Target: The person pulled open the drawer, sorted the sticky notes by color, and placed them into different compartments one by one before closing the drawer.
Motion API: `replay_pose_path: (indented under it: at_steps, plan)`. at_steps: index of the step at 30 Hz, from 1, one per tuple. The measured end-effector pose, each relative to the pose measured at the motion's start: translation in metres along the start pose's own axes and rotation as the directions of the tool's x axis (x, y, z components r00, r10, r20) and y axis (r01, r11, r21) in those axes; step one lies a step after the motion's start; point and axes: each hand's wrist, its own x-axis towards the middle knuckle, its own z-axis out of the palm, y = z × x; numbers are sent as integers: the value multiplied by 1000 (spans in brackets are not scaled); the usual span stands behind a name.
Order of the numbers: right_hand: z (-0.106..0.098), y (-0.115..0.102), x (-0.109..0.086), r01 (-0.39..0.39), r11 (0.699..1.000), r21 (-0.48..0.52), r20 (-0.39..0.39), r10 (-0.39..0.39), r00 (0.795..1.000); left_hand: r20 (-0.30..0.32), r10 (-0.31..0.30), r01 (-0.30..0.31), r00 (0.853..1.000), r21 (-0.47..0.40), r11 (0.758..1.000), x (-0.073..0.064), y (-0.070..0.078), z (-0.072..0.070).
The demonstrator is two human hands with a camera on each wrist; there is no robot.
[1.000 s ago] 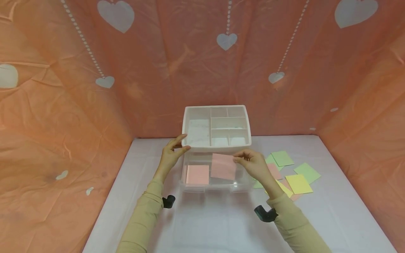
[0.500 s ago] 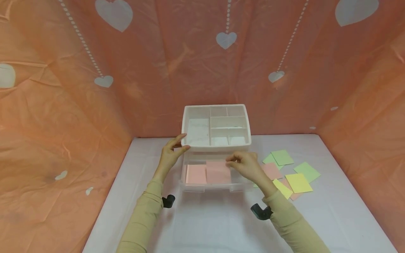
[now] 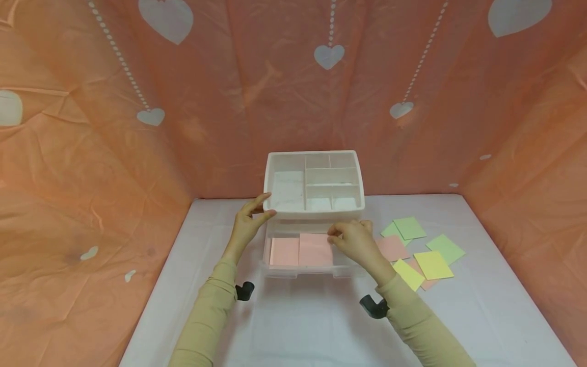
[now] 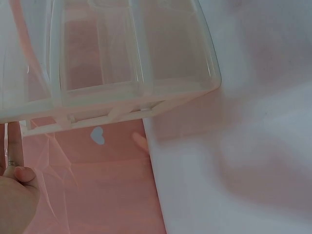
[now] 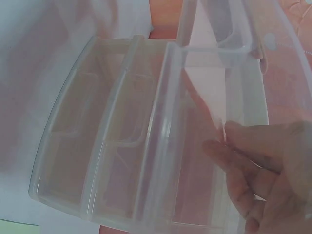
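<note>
A small plastic drawer organizer (image 3: pixel 314 211) with a white compartment tray on top has its clear top drawer (image 3: pixel 275 272) pulled out. My left hand (image 3: pixel 246 224) grips the organizer's front left corner, thumb at the front rim and fingers along the side. In the drawer, at the left, lies a pink sticky note pad (image 3: pixel 285 252). Beside it, my right hand (image 3: pixel 355 242) pinches a second pink sticky note (image 3: pixel 315 250) by its upper right corner, low in the drawer. In the right wrist view, thumb and index finger (image 5: pixel 219 153) meet on its edge.
Right of the organizer, loose green sticky notes (image 3: pixel 446 249), yellow ones (image 3: pixel 433 266) and pink ones (image 3: pixel 392 247) lie scattered on the white tablecloth (image 3: pixel 302 326). An orange curtain with hearts (image 3: pixel 293 102) stands behind and at both sides.
My right hand has moved left and lowered the pink sticky note into the drawer beside the other pink pad. My left hand has stayed at the organizer's corner.
</note>
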Motion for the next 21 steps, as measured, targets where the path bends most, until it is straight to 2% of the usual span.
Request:
replay_pose_path:
  at_steps: [7,12,19,21]
  plan:
    - [2,2,0,16,1000,0,-30,-16,999,11,-19,19,1000,-12,1000,-3,5,-1]
    - [0,5,-1,24,997,69,-58,-20,998,7,-17,17,1000,-9,1000,-3,4,-1]
    - [-9,17,-4,33,966,257,-118,-3,993,3,-20,20,1000,-33,999,12,-28,2]
    - [-12,23,-6,26,949,313,-144,21,989,-3,-10,10,1000,-28,1000,12,-29,2]
